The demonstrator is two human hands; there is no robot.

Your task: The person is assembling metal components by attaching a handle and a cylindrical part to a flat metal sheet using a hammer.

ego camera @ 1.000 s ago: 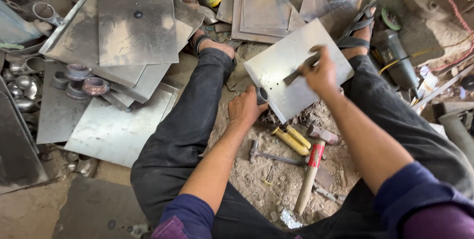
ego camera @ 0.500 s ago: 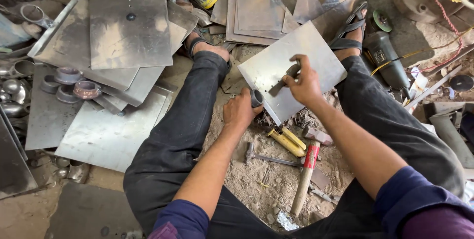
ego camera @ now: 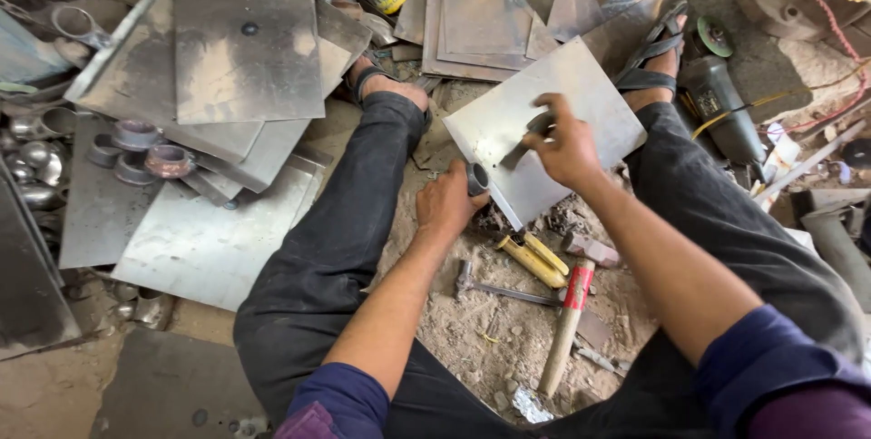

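A: Head view. Left hand (ego camera: 446, 205)?

B: Closed around a short metal ring (ego camera: 477, 179), pressed to the near-left edge of the square metal sheet (ego camera: 581, 85).

A: Right hand (ego camera: 564, 147)?

B: Fingers curled on a dark rod-like tool (ego camera: 524, 147) lying flat on the sheet's face. Exact kind of tool: cannot tell.

A: Sheet position?

B: Tilted, between the person's spread legs, its far corner near the right sandal (ego camera: 655, 58).

A: Ground below the hands?

B: Dirt. A hammer (ego camera: 573, 307) with red band, a yellow-handled tool (ego camera: 533, 259) and a thin metal tool (ego camera: 494, 287) lie close together.

A: Surroundings?

B: Stacked sheets (ego camera: 245, 49) to the left, rings (ego camera: 152, 151) on them; an angle grinder (ego camera: 721, 105) to the right.
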